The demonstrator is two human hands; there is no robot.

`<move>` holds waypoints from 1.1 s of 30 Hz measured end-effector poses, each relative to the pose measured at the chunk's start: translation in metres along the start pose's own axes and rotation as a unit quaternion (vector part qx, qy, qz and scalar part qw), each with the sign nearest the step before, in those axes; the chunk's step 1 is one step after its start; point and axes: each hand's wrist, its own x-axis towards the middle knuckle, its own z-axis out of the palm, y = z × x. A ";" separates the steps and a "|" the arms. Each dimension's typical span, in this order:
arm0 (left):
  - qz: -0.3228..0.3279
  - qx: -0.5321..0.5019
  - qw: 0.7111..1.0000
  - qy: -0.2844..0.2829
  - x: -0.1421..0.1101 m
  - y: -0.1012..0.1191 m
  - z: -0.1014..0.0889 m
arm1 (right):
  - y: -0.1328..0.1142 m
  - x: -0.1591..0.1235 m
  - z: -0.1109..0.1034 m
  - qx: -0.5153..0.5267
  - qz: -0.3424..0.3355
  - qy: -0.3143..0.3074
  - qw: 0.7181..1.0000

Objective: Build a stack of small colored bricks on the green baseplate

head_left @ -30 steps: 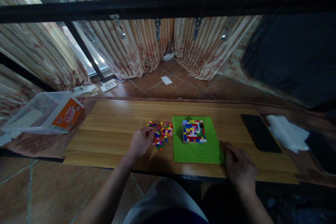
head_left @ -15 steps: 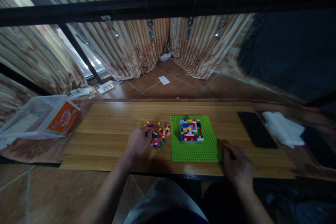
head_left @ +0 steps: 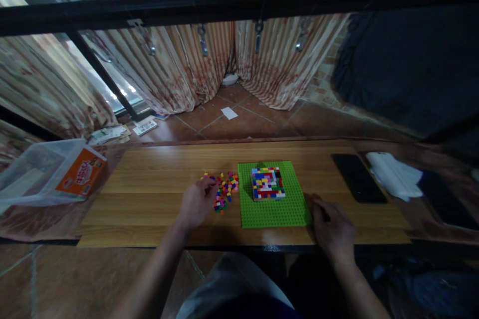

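Observation:
Loose small toy bricks (head_left: pixel 227 187) in many colours lie in a pile on the wooden table. At the pile's left side is my left hand (head_left: pixel 197 201), its fingers pinched together over the bricks; what they hold is too small to make out. To the right of the pile lies a green studded baseplate (head_left: pixel 277 215). On it stands a low block built of multicoloured bricks (head_left: pixel 268 183), towards the back. My right hand (head_left: pixel 333 227) rests beside the baseplate's right edge with its fingers curled in; their inside is hidden.
A black phone-like slab (head_left: pixel 358 178) lies on the table's right part, with a white packet (head_left: pixel 392 174) beyond it. A clear plastic box (head_left: pixel 41 172) with an orange label stands off the left end. A dark metal bar (head_left: pixel 232 4) crosses above the table.
The whole view has shifted slightly, so the table sits a little further left. My left hand has edged closer over the bricks. My right hand stays by the baseplate, fingers still curled.

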 end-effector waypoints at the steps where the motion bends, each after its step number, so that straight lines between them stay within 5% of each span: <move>1: 0.024 -0.020 0.999 -0.012 -0.001 0.005 0.002 | 0.001 0.000 0.000 -0.002 -0.001 -0.003 1.000; 6: 0.094 -0.088 0.991 -0.032 -0.001 0.033 0.023 | 0.002 0.000 0.001 -0.008 -0.002 0.001 1.000; 13: 0.111 0.016 0.993 -0.036 0.013 0.062 0.047 | 0.000 0.000 0.001 -0.004 0.008 -0.002 1.000; 33: 0.085 0.049 0.995 0.000 0.027 0.069 0.062 | -0.003 0.001 -0.001 0.000 0.001 0.005 1.000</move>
